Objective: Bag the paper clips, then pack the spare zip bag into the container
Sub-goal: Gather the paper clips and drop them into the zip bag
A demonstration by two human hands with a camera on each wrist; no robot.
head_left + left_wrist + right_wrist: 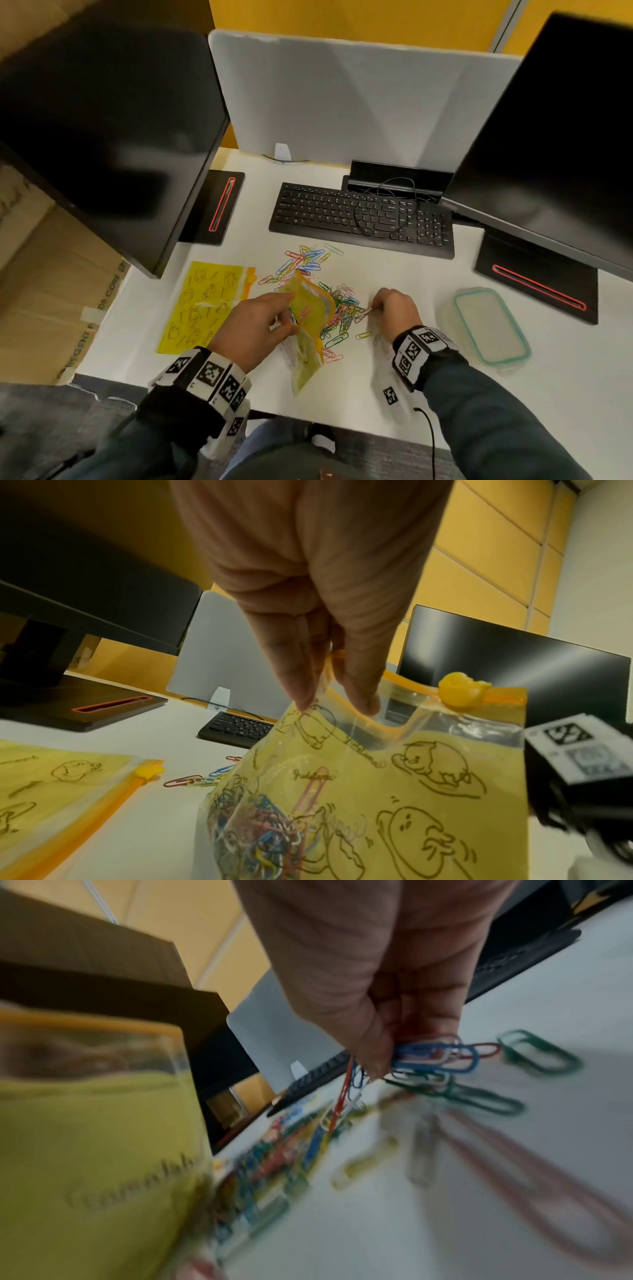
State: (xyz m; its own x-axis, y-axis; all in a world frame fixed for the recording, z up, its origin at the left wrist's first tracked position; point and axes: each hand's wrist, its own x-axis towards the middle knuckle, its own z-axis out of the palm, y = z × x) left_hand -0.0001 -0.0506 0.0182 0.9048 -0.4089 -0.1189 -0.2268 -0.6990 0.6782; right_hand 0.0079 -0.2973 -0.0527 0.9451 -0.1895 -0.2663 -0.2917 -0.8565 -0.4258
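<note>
My left hand (260, 322) pinches the open rim of a yellow zip bag (310, 329) and holds it upright above the desk. Through the bag's wall (394, 791) I see several coloured clips at its bottom (260, 829). Loose paper clips (308, 260) lie scattered on the white desk behind and right of the bag. My right hand (394, 305) rests at the pile's right edge, its fingers curled round a small bunch of paper clips (435, 1056). A second, flat yellow zip bag (202, 305) lies to the left. The lidded clear container (489, 325) sits at the right.
A black keyboard (363, 216) with a loose cable lies behind the clips. Two dark monitors stand at left (102, 137) and right (555, 137), their bases on the desk. A grey divider panel (342, 99) closes the back. The desk's front edge is near my body.
</note>
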